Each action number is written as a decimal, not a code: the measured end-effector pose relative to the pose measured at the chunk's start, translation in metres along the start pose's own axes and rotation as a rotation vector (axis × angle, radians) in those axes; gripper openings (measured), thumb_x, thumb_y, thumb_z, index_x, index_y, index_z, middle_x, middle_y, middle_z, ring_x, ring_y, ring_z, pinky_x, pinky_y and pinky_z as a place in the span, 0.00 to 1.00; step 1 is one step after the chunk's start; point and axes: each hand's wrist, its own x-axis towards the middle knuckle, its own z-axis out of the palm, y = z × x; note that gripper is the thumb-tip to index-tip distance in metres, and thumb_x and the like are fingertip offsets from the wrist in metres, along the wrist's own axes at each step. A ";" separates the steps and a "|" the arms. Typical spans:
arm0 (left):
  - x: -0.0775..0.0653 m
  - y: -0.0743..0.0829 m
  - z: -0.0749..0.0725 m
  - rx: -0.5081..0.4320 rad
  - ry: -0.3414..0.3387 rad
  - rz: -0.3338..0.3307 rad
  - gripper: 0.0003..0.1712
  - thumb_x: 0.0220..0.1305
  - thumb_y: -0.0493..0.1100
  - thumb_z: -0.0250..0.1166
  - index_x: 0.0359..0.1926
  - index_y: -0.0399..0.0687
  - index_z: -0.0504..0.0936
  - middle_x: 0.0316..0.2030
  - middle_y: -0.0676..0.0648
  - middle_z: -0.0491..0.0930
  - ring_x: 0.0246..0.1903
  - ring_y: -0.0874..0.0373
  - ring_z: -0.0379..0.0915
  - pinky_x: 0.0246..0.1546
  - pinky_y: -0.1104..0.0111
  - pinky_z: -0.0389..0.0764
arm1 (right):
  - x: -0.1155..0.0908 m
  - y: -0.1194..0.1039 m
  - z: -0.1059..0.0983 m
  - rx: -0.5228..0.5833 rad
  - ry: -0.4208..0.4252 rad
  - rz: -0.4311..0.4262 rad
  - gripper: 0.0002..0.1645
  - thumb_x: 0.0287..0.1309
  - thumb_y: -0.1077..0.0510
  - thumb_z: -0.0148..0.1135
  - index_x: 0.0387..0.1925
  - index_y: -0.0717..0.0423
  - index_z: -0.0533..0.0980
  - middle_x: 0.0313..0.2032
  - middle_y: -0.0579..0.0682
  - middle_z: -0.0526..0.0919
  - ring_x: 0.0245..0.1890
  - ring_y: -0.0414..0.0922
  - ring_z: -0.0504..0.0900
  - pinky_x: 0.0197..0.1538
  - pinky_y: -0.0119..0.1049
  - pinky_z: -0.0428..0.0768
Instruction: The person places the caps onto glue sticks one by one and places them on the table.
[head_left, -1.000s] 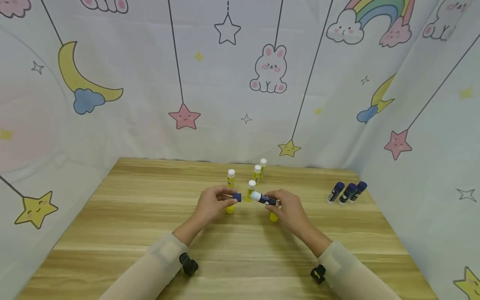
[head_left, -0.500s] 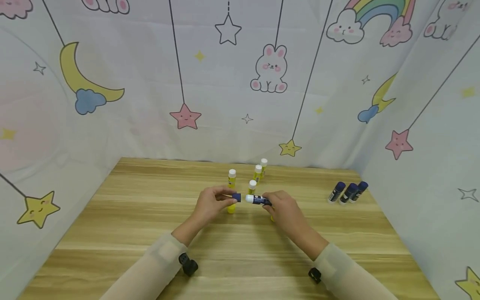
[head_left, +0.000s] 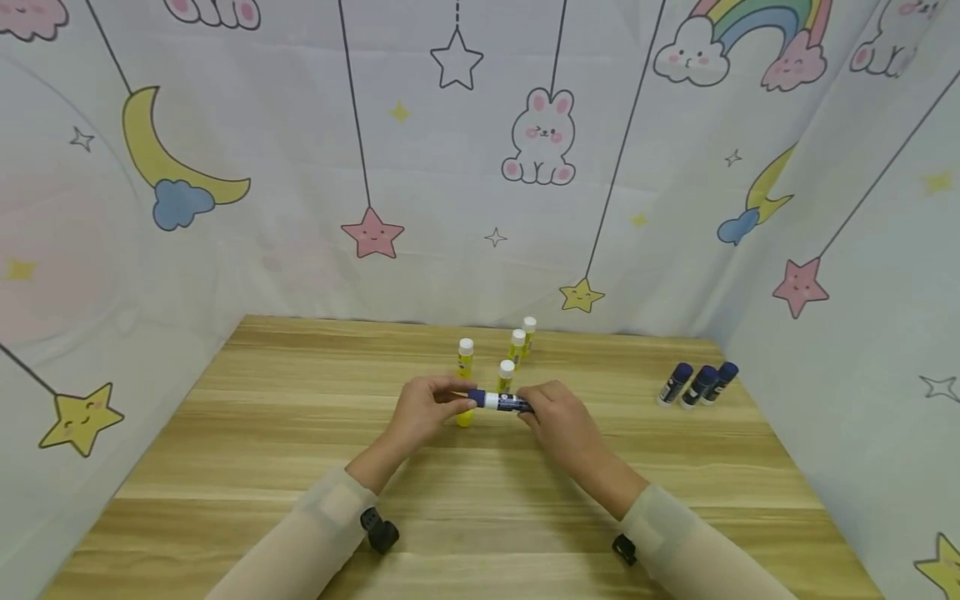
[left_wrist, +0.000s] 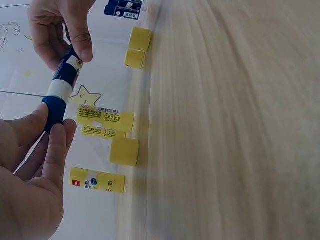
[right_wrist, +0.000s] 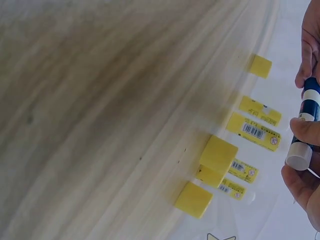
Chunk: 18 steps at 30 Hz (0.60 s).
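In the head view my left hand pinches a navy cap between thumb and fingers. My right hand grips the body of a navy and white glue stick, held level above the table. The cap meets the stick's white end; a white band still shows between cap and label in the left wrist view. The stick's round white base shows in the right wrist view. Just behind the hands stand yellow glue sticks with white tops, the nearest glue stick right behind the held one.
Farther back are more yellow glue sticks. Small yellow caps stand on the table, one cap in front of the sticks and another cap toward the left. Three navy glue sticks stand at the table's right edge. A patterned curtain encloses the table.
My right hand has moved left and levelled the tilted glue stick, bringing its white end against the cap. My left hand has stayed nearly still, holding the cap.
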 end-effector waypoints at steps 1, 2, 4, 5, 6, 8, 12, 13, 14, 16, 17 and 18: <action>0.000 0.000 0.000 0.003 0.000 -0.002 0.14 0.59 0.39 0.74 0.48 0.44 0.90 0.46 0.47 0.88 0.41 0.56 0.86 0.36 0.70 0.85 | 0.000 0.000 0.001 -0.001 -0.001 -0.001 0.20 0.50 0.61 0.80 0.45 0.56 0.83 0.39 0.47 0.87 0.41 0.44 0.83 0.44 0.37 0.85; 0.000 0.000 0.000 0.006 -0.001 -0.008 0.14 0.59 0.39 0.74 0.48 0.44 0.90 0.46 0.48 0.88 0.40 0.56 0.86 0.36 0.70 0.85 | 0.000 -0.001 0.001 0.000 -0.002 0.000 0.20 0.50 0.61 0.80 0.45 0.56 0.83 0.39 0.47 0.87 0.41 0.44 0.83 0.44 0.37 0.85; 0.000 -0.001 0.001 0.010 0.000 -0.018 0.14 0.59 0.39 0.74 0.47 0.45 0.90 0.46 0.49 0.88 0.40 0.57 0.86 0.36 0.70 0.85 | 0.000 -0.001 0.002 -0.005 -0.006 0.003 0.20 0.50 0.61 0.80 0.45 0.56 0.83 0.39 0.47 0.87 0.41 0.44 0.83 0.44 0.37 0.85; 0.000 -0.001 0.001 0.014 0.000 -0.025 0.14 0.59 0.39 0.74 0.47 0.46 0.90 0.45 0.49 0.88 0.40 0.57 0.86 0.36 0.70 0.85 | 0.000 -0.002 0.002 -0.007 -0.008 0.005 0.20 0.50 0.61 0.80 0.45 0.56 0.83 0.39 0.47 0.87 0.41 0.45 0.83 0.44 0.38 0.85; -0.001 -0.001 0.002 0.017 0.002 -0.026 0.14 0.59 0.39 0.75 0.47 0.46 0.90 0.45 0.50 0.88 0.40 0.57 0.85 0.36 0.70 0.85 | 0.000 -0.002 0.002 -0.009 -0.010 0.007 0.19 0.50 0.61 0.80 0.45 0.56 0.83 0.39 0.48 0.87 0.41 0.45 0.83 0.44 0.38 0.85; -0.001 -0.002 0.002 0.020 0.004 -0.027 0.13 0.59 0.38 0.74 0.47 0.47 0.90 0.45 0.50 0.88 0.40 0.57 0.85 0.36 0.70 0.85 | 0.000 -0.003 0.001 -0.013 -0.015 0.008 0.19 0.50 0.61 0.80 0.45 0.56 0.83 0.39 0.48 0.87 0.41 0.45 0.83 0.44 0.38 0.85; -0.001 -0.003 0.004 0.029 0.007 -0.026 0.13 0.59 0.37 0.74 0.46 0.48 0.90 0.44 0.49 0.88 0.40 0.57 0.85 0.35 0.69 0.85 | 0.001 -0.004 0.001 -0.022 -0.017 0.005 0.19 0.50 0.62 0.79 0.45 0.56 0.83 0.39 0.47 0.87 0.41 0.45 0.83 0.45 0.38 0.85; -0.001 -0.003 0.004 0.030 0.006 -0.027 0.12 0.59 0.37 0.74 0.45 0.49 0.90 0.44 0.49 0.88 0.40 0.58 0.85 0.35 0.69 0.85 | 0.001 -0.005 0.001 -0.023 -0.018 0.005 0.19 0.50 0.61 0.79 0.45 0.56 0.83 0.39 0.47 0.87 0.41 0.45 0.83 0.45 0.38 0.85; -0.001 -0.003 0.004 0.031 0.006 -0.028 0.12 0.59 0.37 0.75 0.45 0.49 0.90 0.44 0.49 0.88 0.39 0.58 0.85 0.36 0.69 0.86 | 0.001 -0.005 0.001 -0.023 -0.016 0.005 0.19 0.50 0.62 0.79 0.45 0.56 0.83 0.39 0.47 0.87 0.41 0.45 0.83 0.45 0.38 0.85; -0.002 -0.003 0.005 0.033 0.004 -0.030 0.12 0.59 0.37 0.74 0.45 0.50 0.90 0.43 0.50 0.89 0.39 0.58 0.85 0.36 0.69 0.85 | 0.001 -0.005 0.002 -0.026 -0.016 0.009 0.19 0.51 0.62 0.79 0.45 0.55 0.83 0.39 0.47 0.87 0.41 0.44 0.83 0.45 0.38 0.85; -0.002 -0.003 0.005 0.032 0.003 -0.031 0.12 0.59 0.37 0.75 0.45 0.50 0.90 0.43 0.50 0.89 0.39 0.58 0.85 0.36 0.69 0.85 | 0.001 -0.006 0.003 -0.026 -0.018 0.011 0.19 0.51 0.61 0.79 0.45 0.55 0.83 0.39 0.47 0.87 0.42 0.44 0.83 0.45 0.37 0.85; -0.002 -0.003 0.005 0.026 0.001 -0.033 0.12 0.59 0.36 0.75 0.44 0.49 0.90 0.43 0.50 0.88 0.39 0.58 0.85 0.36 0.69 0.86 | 0.001 -0.006 0.003 -0.024 -0.021 0.013 0.19 0.51 0.62 0.79 0.45 0.55 0.83 0.39 0.47 0.87 0.42 0.44 0.82 0.45 0.37 0.84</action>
